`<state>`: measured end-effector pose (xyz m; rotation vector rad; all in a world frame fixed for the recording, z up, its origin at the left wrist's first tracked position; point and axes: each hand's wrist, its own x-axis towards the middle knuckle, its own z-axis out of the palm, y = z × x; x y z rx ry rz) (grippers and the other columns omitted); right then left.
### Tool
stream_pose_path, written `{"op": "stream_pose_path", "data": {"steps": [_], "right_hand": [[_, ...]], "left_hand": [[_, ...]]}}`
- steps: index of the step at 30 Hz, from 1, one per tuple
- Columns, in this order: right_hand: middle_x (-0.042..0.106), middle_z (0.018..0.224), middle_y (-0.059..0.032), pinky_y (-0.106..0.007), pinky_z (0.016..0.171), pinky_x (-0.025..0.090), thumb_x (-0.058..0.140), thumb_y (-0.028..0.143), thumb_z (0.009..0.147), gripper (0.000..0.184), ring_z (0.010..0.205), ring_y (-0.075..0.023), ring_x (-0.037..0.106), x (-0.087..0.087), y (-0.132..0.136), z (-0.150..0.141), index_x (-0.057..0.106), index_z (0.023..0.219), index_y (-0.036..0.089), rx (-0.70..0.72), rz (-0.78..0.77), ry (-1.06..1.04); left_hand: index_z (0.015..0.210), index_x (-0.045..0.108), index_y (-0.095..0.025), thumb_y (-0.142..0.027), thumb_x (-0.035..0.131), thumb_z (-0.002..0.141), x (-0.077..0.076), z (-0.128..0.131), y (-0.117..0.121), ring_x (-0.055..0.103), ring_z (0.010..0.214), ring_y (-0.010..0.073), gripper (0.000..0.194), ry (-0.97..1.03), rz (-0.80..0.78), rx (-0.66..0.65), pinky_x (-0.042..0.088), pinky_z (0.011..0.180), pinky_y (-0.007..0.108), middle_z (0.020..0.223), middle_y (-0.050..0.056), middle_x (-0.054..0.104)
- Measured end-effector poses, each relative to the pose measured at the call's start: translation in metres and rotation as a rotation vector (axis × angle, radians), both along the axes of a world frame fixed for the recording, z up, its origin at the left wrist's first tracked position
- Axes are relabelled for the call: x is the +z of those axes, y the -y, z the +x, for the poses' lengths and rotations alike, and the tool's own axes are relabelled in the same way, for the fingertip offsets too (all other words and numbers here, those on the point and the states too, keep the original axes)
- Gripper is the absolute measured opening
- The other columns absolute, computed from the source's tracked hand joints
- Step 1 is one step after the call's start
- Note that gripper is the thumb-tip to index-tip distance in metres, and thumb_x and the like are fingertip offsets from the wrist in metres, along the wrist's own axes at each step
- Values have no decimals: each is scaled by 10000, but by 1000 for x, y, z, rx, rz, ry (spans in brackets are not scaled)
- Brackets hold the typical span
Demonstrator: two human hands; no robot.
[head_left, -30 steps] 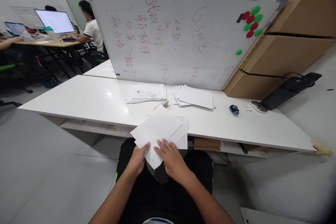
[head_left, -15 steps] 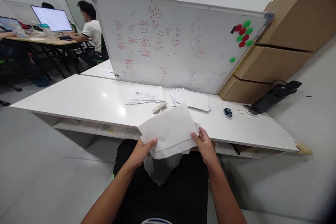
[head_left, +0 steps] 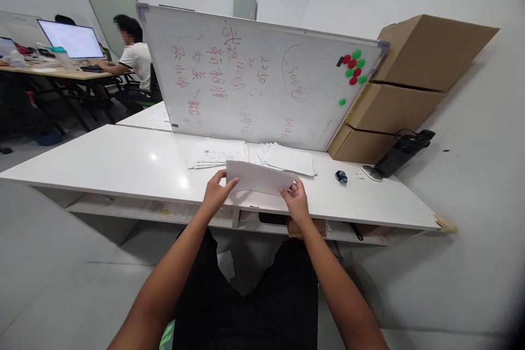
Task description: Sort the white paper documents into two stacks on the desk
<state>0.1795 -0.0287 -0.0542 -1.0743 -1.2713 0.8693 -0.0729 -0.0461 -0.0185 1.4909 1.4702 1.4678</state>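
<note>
Both hands hold a small stack of white paper sheets (head_left: pixel 258 178) upright on edge over the white table (head_left: pixel 123 161). My left hand (head_left: pixel 215 195) grips the stack's left end. My right hand (head_left: pixel 296 200) pinches its lower right corner. Just behind the held sheets lie two piles of paper: a printed pile (head_left: pixel 217 154) on the left and a fanned pile (head_left: pixel 289 158) on the right. A loose white sheet (head_left: pixel 226 265) lies low between my knees.
A whiteboard (head_left: pixel 262 76) with red writing and red and green magnets (head_left: pixel 353 68) leans on stacked cardboard boxes (head_left: pixel 406 87). A small blue object (head_left: pixel 340 176) and a black device (head_left: pixel 400 152) sit at the right. A person (head_left: pixel 133 57) works at a far desk on the left.
Both hands lifted the sheets from my lap and carried them forward over the table, turning them upright on edge. The camera view tilted up.
</note>
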Motion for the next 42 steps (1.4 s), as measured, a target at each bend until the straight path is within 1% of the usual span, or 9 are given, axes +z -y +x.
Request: {"op": "stream_pose_path", "data": {"steps": [6, 12, 15, 21, 23, 29, 34, 38, 42], "right_hand": [[619, 1217, -131, -400, 964, 427, 663, 401, 745, 555, 1107, -228, 575, 9, -4, -10, 529, 1231, 168, 73, 12, -19], [707, 996, -92, -376, 847, 476, 727, 448, 666, 462, 915, -228, 633, 8, -2, -4, 660, 995, 132, 172, -154, -54], [717, 911, -73, -357, 770, 489, 708, 494, 670, 466, 834, -226, 634, 8, 2, -4, 682, 954, 126, 195, -182, 119], [731, 868, -82, -353, 743, 489, 577, 534, 770, 442, 829, -259, 653, 9, 12, -7, 714, 915, 140, 22, -117, 371], [733, 850, -89, -365, 747, 492, 544, 532, 794, 434, 833, -274, 659, 7, 14, -11, 724, 896, 150, 5, -92, 441], [717, 1026, -105, -401, 877, 482, 504, 535, 826, 478, 1013, -286, 636, -1, 17, -24, 690, 1054, 158, -45, -87, 333], [701, 1071, -127, -413, 930, 461, 494, 540, 839, 510, 1049, -288, 623, -11, 22, -30, 676, 1085, 133, -34, -89, 331], [694, 1088, -129, -412, 927, 461, 442, 539, 867, 523, 1042, -284, 629, -19, 28, -34, 657, 1137, 146, -116, -50, 360], [709, 1042, -136, -413, 930, 467, 511, 557, 822, 507, 1023, -299, 643, -24, 41, -22, 695, 1043, 140, -176, -103, 309]], "left_hand": [[1130, 588, -195, -450, 678, 735, 2, -7, -6, 610, 1031, 247, 479, 121, -61, -151, 466, 890, 368, 1133, 96, 654], [1121, 613, -166, -465, 726, 692, -14, -1, -4, 629, 1001, 278, 535, 316, -190, -203, 496, 858, 394, 1119, 115, 672], [1051, 667, -154, -504, 685, 720, -21, 7, 0, 629, 989, 308, 482, 225, -246, -163, 485, 849, 404, 1062, 118, 695], [882, 714, -191, -579, 548, 797, -22, 21, 6, 630, 909, 325, 430, -149, -188, -124, 458, 827, 403, 892, 93, 717], [895, 711, -194, -574, 524, 815, -22, 21, 3, 628, 908, 314, 431, -168, -164, -133, 459, 820, 388, 896, 84, 717], [1006, 688, -165, -533, 499, 844, -26, 20, -2, 620, 952, 298, 445, -84, -110, -93, 464, 822, 369, 1003, 88, 701], [901, 696, -176, -547, 439, 868, -35, 21, 3, 627, 848, 283, 452, -172, -139, -50, 464, 729, 351, 882, 78, 702], [873, 688, -202, -547, 389, 893, -40, 24, 7, 613, 762, 257, 458, -302, -135, -67, 447, 687, 329, 790, 55, 687], [955, 676, -220, -537, 395, 901, -33, 24, 8, 616, 804, 244, 427, -279, -102, -132, 449, 705, 316, 866, 45, 691]]}}
